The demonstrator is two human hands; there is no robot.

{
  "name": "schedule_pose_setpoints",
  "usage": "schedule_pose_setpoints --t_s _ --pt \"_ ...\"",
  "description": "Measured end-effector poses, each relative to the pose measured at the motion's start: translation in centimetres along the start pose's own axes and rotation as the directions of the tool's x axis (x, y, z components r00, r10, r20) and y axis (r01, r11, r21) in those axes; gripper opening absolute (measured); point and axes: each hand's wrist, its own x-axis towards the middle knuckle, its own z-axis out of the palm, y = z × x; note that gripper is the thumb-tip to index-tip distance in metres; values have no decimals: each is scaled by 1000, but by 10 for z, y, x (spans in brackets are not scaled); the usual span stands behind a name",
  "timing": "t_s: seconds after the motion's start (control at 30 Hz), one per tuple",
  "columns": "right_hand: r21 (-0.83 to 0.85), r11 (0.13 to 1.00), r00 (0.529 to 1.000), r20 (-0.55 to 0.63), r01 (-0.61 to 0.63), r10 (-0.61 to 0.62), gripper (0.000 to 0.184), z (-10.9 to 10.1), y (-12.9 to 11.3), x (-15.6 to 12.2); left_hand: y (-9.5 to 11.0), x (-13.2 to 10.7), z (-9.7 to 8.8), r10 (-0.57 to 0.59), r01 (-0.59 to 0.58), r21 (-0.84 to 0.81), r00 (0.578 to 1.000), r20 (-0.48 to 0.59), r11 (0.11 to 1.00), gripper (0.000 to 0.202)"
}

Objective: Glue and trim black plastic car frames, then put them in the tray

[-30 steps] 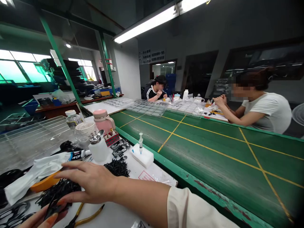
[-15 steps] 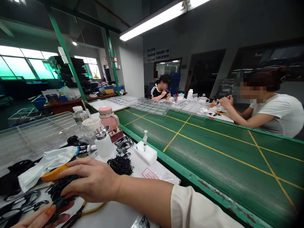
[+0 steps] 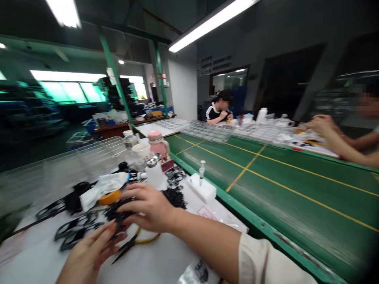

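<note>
Loosely, the right hand [image 3: 148, 207] curves over small black parts [image 3: 117, 211]; the half-open left hand [image 3: 89, 256]'s hold is unclear.

The black plastic parts [image 3: 117, 213] look matt, the green bench mat [image 3: 296, 209] smooth, the clear plastic rack [image 3: 89, 157] glossy.

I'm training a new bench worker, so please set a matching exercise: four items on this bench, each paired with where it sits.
Items:
1. Pink lidded flask
2. Syringe
3. Orange roll
4. Yellow-handled pliers

Places:
A. Below the right hand and left hand
B. Upright in a white foam block
C. Beside a crumpled white tissue
D. Beside a white cup

Pairs: 1-D, 2-B, 3-C, 4-A
</note>
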Motion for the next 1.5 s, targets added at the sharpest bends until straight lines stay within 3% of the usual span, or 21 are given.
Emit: schedule_pose_setpoints --t_s 0.17,0.4,0.8,1.2,1.37,1.5 --pt "129 982 988 -53 -140 147 12 -9 -2 -1 12 -15 9 117 -117 17 993 24 993 65" --pt "115 985 991 34 -133 130 9 0 -3 -5 13 -16 9 182 -186 68 982 59 980 59" --pt "160 981 993 55 -110 103 12 4 -2 -6 13 -17 9 143 -143 -3 987 71 990 56" --pt "205 973 994 55 -104 94 13 0 -5 -2 10 -13 5 90 -83 -46 979 183 995 54" --pt "232 949 977 55 -213 205 17 -5 -4 -2 12 -15 7 192 -195 10 976 106 981 53" --pt "267 872 911 92 -411 402 38 -6 -3 -3 12 -18 10 338 -340 173 940 41 924 56"
